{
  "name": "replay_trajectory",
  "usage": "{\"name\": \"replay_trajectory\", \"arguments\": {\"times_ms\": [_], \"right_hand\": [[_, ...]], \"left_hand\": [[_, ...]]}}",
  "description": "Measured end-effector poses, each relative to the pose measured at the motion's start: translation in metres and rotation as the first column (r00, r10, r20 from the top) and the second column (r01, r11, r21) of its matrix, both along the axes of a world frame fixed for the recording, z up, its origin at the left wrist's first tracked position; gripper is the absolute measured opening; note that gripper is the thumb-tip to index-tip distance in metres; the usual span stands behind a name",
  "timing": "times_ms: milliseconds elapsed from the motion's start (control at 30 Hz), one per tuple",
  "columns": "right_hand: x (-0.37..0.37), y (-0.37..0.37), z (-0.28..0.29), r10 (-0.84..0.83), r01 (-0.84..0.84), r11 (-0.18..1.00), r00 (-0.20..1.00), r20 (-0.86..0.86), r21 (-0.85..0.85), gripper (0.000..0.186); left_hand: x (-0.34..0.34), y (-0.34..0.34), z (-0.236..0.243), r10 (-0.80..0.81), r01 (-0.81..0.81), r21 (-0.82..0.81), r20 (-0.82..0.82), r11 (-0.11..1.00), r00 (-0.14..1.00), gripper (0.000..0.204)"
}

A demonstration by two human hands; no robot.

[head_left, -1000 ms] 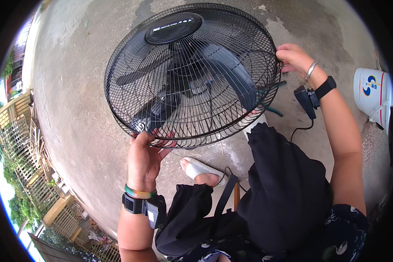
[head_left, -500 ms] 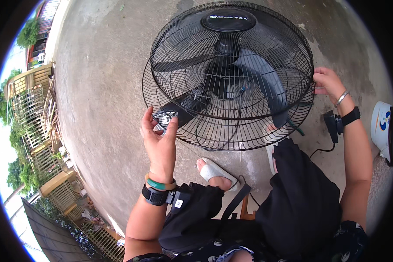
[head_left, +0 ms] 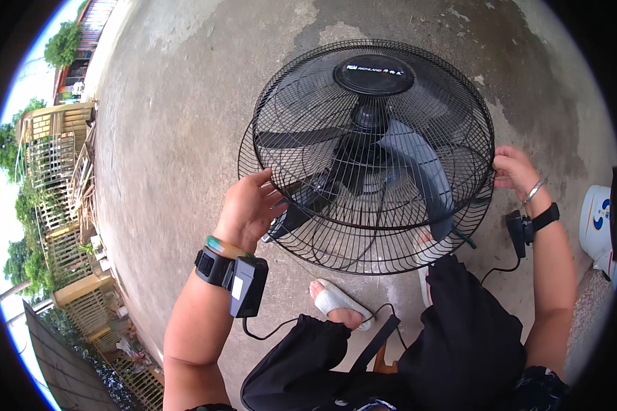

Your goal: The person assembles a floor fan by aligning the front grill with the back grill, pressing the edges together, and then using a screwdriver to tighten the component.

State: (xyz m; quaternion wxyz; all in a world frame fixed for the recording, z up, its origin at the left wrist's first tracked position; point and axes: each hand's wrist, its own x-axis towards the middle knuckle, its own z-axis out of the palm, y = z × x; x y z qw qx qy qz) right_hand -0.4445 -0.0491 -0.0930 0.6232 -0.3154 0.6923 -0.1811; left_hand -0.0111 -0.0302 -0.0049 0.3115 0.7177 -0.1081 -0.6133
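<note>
A black fan stands before me, its dark blades showing through the wire. Its domed front guard sits offset over the rear guard, with a gap between the rims on the near side. On the left, my left hand has its thumb and fingers bent around the front guard's rim; the fingertips are partly behind wires. At the opposite side my right hand pinches the rim between thumb and fingers. A shiny silver bit shows below my left hand, too small to identify.
My sandalled foot rests on concrete floor just below the fan. A white bucket stands at the right. Black cables hang from the devices on both my wrists. Wooden railings run along the far left.
The fan appears lower in the picture as the view shifts. My left hand has turned and moved from the rear guard's edge up to the front guard's rim. The right hand keeps its place there.
</note>
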Motion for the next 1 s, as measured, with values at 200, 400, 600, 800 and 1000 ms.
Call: {"name": "replay_trajectory", "arguments": {"times_ms": [200,400,600,800,1000], "right_hand": [[-0.021,-0.018,-0.029,-0.158,0.145,0.987,0.845,0.510,0.065,0.025],[-0.017,-0.039,-0.063,-0.254,0.260,0.961,0.696,0.672,0.094,0.039],[-0.011,-0.027,-0.050,-0.263,0.362,0.932,0.692,0.672,-0.008,0.035],[-0.009,-0.006,-0.045,-0.286,0.402,0.916,0.643,0.711,0.004,0.034],[-0.013,0.012,-0.047,-0.267,0.443,0.894,0.652,0.710,-0.070,0.035]], "left_hand": [[0.020,-0.001,-0.022,-0.036,0.047,0.071,-0.138,0.996,0.990,0.024],[0.006,0.006,-0.009,0.042,-0.042,0.008,-0.208,0.999,0.977,0.016],[0.007,0.012,0.028,0.122,-0.175,-0.106,-0.383,0.979,0.916,0.008],[0.004,0.037,0.046,0.078,-0.147,-0.174,-0.353,0.974,0.932,0.009],[0.002,0.069,0.044,0.125,-0.186,-0.153,-0.340,0.971,0.932,0.017]]}}
